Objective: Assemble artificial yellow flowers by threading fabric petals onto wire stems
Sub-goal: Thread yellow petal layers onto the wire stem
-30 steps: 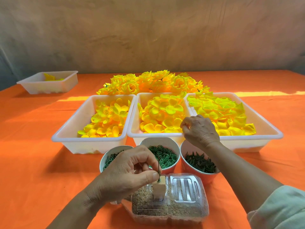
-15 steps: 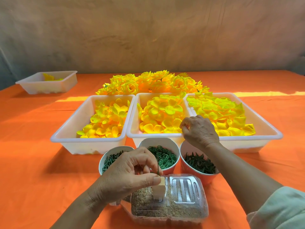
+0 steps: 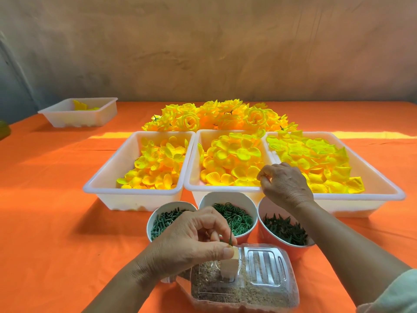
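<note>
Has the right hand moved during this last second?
No. The right hand stays at the near right corner of the middle tray, just beyond the right cup.

L hand [image 3: 191, 242] pinching green stem [image 3: 230, 235], R hand [image 3: 286, 186] at mid petal tray [image 3: 225, 189] rim

No legible txt, labels, nos. or signs anywhere in view.

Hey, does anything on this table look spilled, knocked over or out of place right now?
Nothing stands out. The petals lie inside the white trays, the three cups stand upright with no green parts spilled, and the finished flowers lie heaped behind the trays.
</note>
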Tool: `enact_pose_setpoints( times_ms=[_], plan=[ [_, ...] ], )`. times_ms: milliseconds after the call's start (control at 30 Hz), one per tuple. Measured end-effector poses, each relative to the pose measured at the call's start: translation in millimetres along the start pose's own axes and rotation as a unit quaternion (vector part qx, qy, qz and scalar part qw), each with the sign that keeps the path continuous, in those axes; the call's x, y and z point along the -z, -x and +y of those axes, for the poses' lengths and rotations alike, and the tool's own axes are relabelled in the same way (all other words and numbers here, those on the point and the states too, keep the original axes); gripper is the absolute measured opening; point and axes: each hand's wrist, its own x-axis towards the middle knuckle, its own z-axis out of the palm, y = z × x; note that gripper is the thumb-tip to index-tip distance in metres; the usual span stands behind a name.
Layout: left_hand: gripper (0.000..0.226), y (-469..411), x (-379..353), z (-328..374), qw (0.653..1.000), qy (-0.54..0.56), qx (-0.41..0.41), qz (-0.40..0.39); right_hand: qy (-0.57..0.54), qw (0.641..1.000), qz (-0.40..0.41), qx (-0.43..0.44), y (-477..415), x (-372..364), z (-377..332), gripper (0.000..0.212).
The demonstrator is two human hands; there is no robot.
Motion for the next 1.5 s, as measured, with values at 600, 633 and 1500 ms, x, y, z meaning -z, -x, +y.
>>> enact_pose_setpoints(
  times_ms=[600,633,1500],
  plan=[
    [0.027,-2.1,22.9,-9.1,0.996,0.046,0.051,0.061,-0.007,1.000,0.001,0.003,-0.6,1.6,-1.8,0.023],
    [0.028,-1.9,24.5,-10.2,0.996,0.039,0.054,0.067,-0.006,1.000,0.000,0.003,-0.6,1.9,-1.9,0.023],
    [0.016,-29.7,71.4,-33.3,0.954,-0.010,0.077,0.290,0.003,1.000,-0.005,0.005,-3.4,-4.6,4.0,0.021]
  ],
)
